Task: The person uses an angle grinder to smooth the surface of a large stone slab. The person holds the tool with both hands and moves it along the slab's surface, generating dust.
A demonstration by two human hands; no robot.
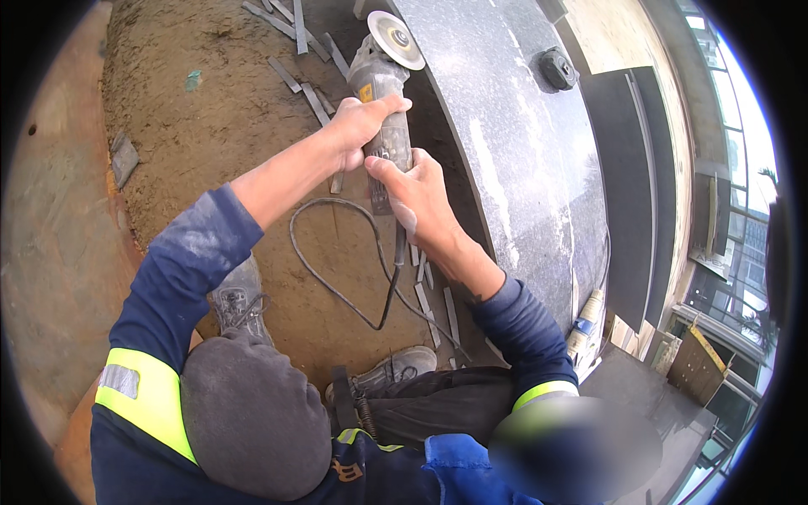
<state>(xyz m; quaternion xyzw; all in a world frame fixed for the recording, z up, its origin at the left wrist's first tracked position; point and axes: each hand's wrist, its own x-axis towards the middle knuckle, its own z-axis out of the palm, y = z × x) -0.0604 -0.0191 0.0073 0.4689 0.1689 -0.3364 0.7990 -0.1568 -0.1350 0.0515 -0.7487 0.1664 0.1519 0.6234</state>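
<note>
Both hands grip a grey, dust-covered angle grinder (389,139). My left hand (358,130) is wrapped round its body below the head, with the thumb laid across the top. Closer to me, my right hand (417,189) closes round the rear of the handle; part of the palm and fingers is hidden. The grinder's pale round disc (383,29) is at the far end, near the edge of a grey speckled stone slab (480,84). From the handle a black cable (299,252) loops down over the ground. White dust coats my hands and left sleeve.
Thin grey stone strips (300,27) lie scattered on brown dirt. A small dark rounded thing (558,69) sits on the slab. At its near end stands a white and blue tube (587,323). Dark panels (624,168) lie on the right. Two dusty shoes (238,299) are below the cable.
</note>
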